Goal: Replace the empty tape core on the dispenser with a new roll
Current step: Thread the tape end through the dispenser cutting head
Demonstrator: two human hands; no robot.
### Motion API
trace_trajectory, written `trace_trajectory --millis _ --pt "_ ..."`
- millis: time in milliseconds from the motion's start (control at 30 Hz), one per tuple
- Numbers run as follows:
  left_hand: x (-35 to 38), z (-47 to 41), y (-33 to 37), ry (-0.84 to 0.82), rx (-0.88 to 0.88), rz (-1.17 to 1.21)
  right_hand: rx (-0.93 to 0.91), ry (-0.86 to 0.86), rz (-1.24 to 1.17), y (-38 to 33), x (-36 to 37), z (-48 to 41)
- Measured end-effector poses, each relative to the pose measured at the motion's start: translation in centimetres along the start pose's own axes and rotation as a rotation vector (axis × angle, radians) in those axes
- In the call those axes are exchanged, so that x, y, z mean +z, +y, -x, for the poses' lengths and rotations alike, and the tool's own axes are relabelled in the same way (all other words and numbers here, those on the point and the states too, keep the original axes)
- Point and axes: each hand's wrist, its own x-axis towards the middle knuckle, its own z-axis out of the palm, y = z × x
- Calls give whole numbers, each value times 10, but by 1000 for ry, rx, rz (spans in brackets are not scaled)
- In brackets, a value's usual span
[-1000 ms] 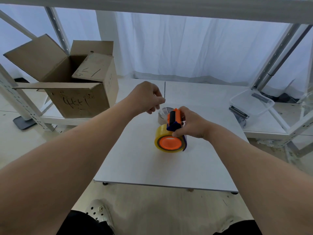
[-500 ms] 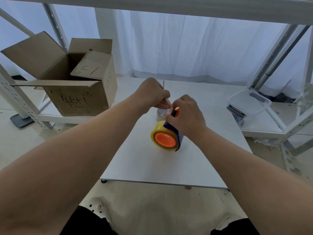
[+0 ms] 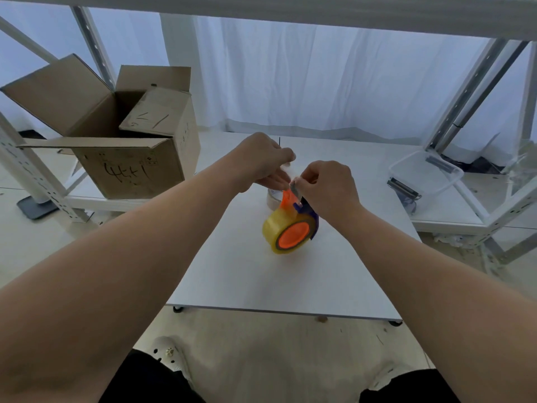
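Meanwhile right hand [image 3: 325, 187] clamps dispenser [image 3: 305, 212]; left hand [image 3: 261, 164] pinches tape end; cardboard box [image 3: 128, 167] contents hidden.

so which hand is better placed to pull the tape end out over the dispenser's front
Left. The left hand is free, its fingertips pinched right at the dispenser's top, apparently on the tape end. The right hand grips the dispenser, which carries the yellow roll, steadying it on the table.
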Motion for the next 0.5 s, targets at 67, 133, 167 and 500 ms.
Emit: trace_trajectory --millis 67,133,167,500 --pt "1 1 1 7 13 -100 2 -19 -28 3 -5 -2" --pt "0 0 -1 41 11 -153 28 -39 -73 7 -10 -5" --pt "-2 -3 -3 68 0 -143 51 -52 -105 9 -12 -6" --pt "38 -13 -63 -103 150 -407 178 -133 -340 20 -24 -13"
